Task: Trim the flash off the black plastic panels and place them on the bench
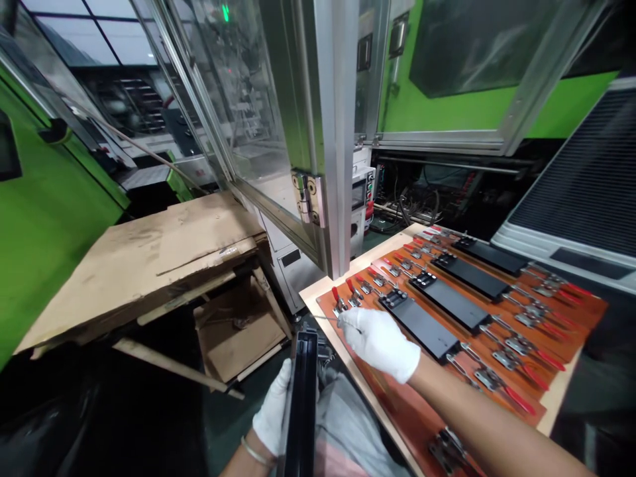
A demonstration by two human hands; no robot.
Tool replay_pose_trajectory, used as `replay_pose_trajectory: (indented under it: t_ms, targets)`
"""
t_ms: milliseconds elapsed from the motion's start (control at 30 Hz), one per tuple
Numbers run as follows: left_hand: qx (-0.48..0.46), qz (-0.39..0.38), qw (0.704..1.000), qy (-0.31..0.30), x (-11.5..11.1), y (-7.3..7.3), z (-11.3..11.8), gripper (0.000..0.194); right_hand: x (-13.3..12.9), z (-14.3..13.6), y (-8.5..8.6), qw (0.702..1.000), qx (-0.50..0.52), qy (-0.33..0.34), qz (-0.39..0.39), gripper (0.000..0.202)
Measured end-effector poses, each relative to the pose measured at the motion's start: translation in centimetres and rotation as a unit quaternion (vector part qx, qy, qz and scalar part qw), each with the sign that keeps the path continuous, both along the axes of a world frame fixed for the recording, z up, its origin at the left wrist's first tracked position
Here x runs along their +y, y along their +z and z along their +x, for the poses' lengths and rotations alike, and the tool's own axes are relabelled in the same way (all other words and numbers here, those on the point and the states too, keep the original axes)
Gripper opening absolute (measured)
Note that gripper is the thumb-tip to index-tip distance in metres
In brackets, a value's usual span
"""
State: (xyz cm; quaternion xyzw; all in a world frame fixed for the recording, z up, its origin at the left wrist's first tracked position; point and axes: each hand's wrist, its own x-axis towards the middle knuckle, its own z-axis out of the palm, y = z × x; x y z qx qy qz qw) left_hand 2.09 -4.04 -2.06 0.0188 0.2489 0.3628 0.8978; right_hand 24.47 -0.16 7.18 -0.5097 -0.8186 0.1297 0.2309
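My left hand (274,411), in a white glove, is closed around the side of a long black plastic part (304,404). The part is held on end in front of my lap, with a channel running down its face and small fittings at its top. Above the board's near left edge, my gloved right hand (375,336) is closed on a thin dark rod-like tool (325,318), whose tip points left over the part's top end. The exact kind of tool is too small to make out. Right beside that hand lies a black panel (420,324) on the orange board (392,391).
Several more black panels (450,303) lie in a row, with red-handled toggle clamps (517,391) at their ends. A framed glass door (340,132) stands ahead. To the left is a cardboard-covered table (134,265); green machines (54,218) stand around.
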Motion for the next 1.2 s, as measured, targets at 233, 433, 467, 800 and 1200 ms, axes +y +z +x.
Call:
replay_pose_trajectory:
  t_ms: [233,433,467,800,1200]
  targets:
    - [0.040,-0.029,0.998,-0.029,-0.6,-0.3,-0.1,0.029,1.8,0.8,1.2,0.996,-0.073,0.048,0.025,0.019]
    - [0.002,0.002,0.999,-0.032,-0.1,-0.2,0.2,0.033,1.7,1.0,1.1,0.994,-0.021,0.104,0.023,0.019]
    - [0.005,0.004,0.999,-0.031,0.0,-0.2,0.2,0.032,1.7,1.0,1.0,0.994,-0.032,0.106,0.019,0.018]
    - [0.047,-0.006,0.999,0.000,1.1,0.5,0.0,0.035,-1.0,0.5,1.3,0.997,0.012,0.074,-0.015,0.026]
    - [0.120,0.003,0.989,0.081,1.7,4.0,0.5,0.034,-6.0,-2.6,-0.6,0.983,-0.034,0.177,-0.040,0.023]
